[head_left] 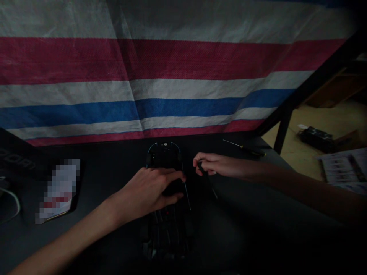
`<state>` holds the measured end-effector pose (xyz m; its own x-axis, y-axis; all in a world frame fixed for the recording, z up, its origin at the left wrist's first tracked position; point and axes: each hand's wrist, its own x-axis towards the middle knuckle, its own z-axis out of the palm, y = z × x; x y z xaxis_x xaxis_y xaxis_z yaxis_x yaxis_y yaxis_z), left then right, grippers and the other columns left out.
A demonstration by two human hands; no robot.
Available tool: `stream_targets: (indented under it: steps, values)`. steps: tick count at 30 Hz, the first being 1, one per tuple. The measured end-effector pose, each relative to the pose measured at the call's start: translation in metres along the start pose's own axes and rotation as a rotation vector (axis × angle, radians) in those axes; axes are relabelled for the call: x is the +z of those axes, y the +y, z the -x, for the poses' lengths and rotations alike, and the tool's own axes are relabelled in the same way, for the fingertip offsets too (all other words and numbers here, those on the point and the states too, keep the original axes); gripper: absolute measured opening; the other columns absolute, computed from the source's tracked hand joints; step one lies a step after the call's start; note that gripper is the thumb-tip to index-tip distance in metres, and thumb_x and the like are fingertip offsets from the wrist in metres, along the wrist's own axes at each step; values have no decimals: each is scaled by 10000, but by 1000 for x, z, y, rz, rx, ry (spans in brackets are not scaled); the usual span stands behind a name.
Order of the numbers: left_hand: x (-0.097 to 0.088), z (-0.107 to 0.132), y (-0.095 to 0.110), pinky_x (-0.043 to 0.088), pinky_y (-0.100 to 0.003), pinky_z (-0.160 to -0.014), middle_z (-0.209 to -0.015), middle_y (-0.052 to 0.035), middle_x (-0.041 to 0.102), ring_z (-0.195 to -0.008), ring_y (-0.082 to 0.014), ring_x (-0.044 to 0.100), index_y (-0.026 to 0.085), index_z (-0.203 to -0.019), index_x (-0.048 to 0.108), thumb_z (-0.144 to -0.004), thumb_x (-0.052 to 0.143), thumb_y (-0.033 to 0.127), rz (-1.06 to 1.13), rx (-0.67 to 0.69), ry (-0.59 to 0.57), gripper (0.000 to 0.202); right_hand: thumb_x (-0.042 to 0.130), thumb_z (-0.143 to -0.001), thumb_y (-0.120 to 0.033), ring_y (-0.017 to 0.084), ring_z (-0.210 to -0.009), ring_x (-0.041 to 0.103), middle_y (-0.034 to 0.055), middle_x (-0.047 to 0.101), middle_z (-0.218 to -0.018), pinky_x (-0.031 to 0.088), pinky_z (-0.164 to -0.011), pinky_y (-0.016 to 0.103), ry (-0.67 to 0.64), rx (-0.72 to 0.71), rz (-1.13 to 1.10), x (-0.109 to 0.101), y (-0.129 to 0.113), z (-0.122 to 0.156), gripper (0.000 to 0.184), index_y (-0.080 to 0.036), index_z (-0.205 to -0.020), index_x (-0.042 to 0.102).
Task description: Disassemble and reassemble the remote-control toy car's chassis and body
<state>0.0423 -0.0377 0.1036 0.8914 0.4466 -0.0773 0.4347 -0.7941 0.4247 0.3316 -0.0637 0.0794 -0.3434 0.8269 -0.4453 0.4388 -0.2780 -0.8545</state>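
Observation:
A dark toy car (pixel 169 233) lies lengthwise on the black table, its underside seemingly facing up. Across its middle rests my left hand (pixel 151 187), gripping it, with thumb and forefinger reaching the car's right edge. Thin bluish trim curves round the far end, and a thin pale strip (pixel 187 194) runs along the right side by my fingertips. To the right of the car, my right hand (pixel 208 165) is closed round the dark handle of a screwdriver (pixel 211 186). Its shaft points down toward the tabletop, apart from the car; whether the tip touches the table is too dark to tell.
Another screwdriver (pixel 243 148), yellow and black, lies at the table's back right. A phone (pixel 61 191) with a blurred-out screen lies left, near a white cable (pixel 17 202). Striped sheeting (pixel 172 61) hangs behind the table (pixel 109 160). A dark object (pixel 317 138) sits on the floor at right.

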Motion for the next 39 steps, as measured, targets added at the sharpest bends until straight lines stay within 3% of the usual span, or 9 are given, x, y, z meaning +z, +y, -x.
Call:
stream_targets:
  steps: [8,13,18,24,30,39]
  values:
    - [2,4,15,619,-357,-879,-1300,-71,825,-1110,-262,821,220,-1408,707,-1144,624,347,-145,-6,3,305,547,-1038,-219,204,-967,678,76,751,-1076,488,-891,343,-100,-121,270,2,6,-14,169,-198,-1159,663]
    - [3,3,12,602,-366,-923,-1294,-83,815,-1120,-258,807,211,-1385,690,-1144,609,317,-79,27,-5,276,562,-1016,-169,209,-992,710,77,781,-1089,518,-907,350,-121,-184,364,1,3,-13,216,-186,-1130,745]
    - [-4,-1,5,554,-347,-855,-1275,-64,803,-1057,-235,791,236,-1339,676,-1128,606,321,22,20,-50,237,569,-996,-143,199,-965,715,80,798,-1094,530,-880,336,-128,-161,391,6,14,-15,271,-174,-1165,778]
    - [-15,-17,-1,406,-301,-693,-870,22,695,-730,-163,646,236,-1283,698,-1068,704,376,83,-7,-164,257,554,-1002,-159,198,-894,712,71,807,-1006,538,-860,339,-121,-121,418,12,22,-22,231,-173,-1032,783]
    - [-18,-29,-7,387,-298,-708,-824,34,632,-734,-150,608,222,-1197,755,-1004,761,351,147,1,-174,232,543,-1014,-192,216,-924,722,105,808,-1076,538,-869,350,-111,-109,459,14,19,-24,254,-151,-1093,781]
    - [-19,-31,-3,381,-287,-686,-755,46,624,-648,-136,587,193,-1167,748,-988,767,319,209,-47,-219,219,550,-982,-151,205,-910,732,80,811,-1036,537,-853,333,-66,-116,473,17,23,-17,240,-178,-1055,777]
